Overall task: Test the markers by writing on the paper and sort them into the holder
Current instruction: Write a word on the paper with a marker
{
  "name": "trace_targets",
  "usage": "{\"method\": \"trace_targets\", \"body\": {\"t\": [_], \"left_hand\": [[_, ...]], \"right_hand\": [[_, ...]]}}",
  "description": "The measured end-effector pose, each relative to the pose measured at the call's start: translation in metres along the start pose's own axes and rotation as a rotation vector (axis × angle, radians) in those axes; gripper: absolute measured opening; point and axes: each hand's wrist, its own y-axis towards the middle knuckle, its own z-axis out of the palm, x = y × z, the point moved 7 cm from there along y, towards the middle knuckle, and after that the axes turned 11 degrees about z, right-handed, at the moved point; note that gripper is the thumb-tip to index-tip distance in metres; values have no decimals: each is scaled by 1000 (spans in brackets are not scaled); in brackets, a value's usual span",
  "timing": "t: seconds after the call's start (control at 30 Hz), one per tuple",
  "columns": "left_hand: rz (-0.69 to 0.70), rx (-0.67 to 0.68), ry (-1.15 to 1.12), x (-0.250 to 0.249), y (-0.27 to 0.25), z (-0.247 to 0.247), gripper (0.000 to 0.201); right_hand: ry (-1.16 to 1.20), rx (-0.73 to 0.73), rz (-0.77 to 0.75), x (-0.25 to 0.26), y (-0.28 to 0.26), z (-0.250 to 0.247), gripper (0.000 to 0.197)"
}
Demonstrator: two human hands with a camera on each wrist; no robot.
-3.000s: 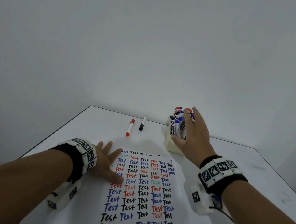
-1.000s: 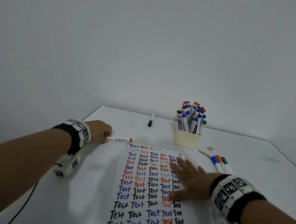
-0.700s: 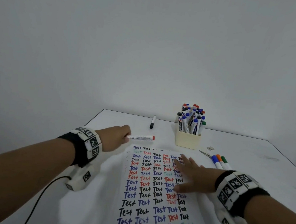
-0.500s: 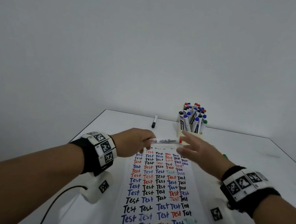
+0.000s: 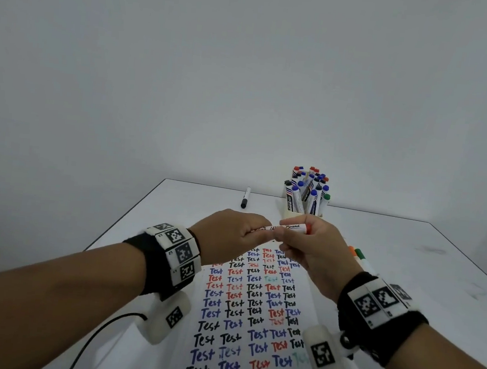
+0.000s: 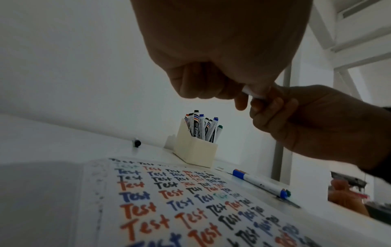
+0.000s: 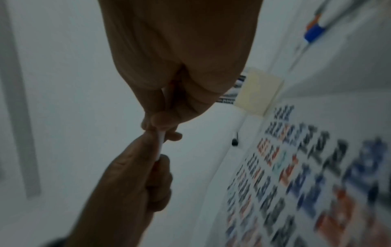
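Left hand (image 5: 225, 236) is curled round one end of the red marker (image 5: 291, 227), right hand (image 5: 313, 247) pinches the other. It sits mid-frame above the paper (image 5: 253, 319), running left-right, red end pointing right. Holder (image 6: 195, 152) stands behind; the right wrist view's probably too blurry to add more.

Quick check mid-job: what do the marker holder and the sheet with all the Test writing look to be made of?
Holder: looks like matte cream plastic, perhaps 3D-printed; flat opaque walls, crisp edges, no gloss. Hard to confirm.
Sheet: apparently plain white paper; thin, lies flat on the table, ink strokes look soaked in with slightly fuzzy edges. A coating cannot be ruled out.
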Motion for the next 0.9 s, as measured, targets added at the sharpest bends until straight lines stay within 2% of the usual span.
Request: {"method": "trace_targets", "body": {"t": [0.17,0.27,0.37,0.47,0.63,0.7,0.9], "left_hand": [[-41,-3,-203,13,-5,4,36],[-53,48,-206,20,-8,10,44],[-171,144,-150,45,-15,19,51],[-308,162,-112,81,-26,22,37],[-416,187,59,138,-44,16,28],[-458,249,120,154,-48,17,34],[-469,399,228,165,-39,27,48]], "right_hand": [[-145,6,-49,6,-3,2,21],[-188,7,-62,8,1,2,21],[-59,-43,-27,6,10,-14,23],[91,-87,14,-3,16,-38,27],[287,-145,101,-28,29,-67,30],[382,-144,136,-38,35,-73,32],[485,-117,191,-76,43,-69,10]]}}
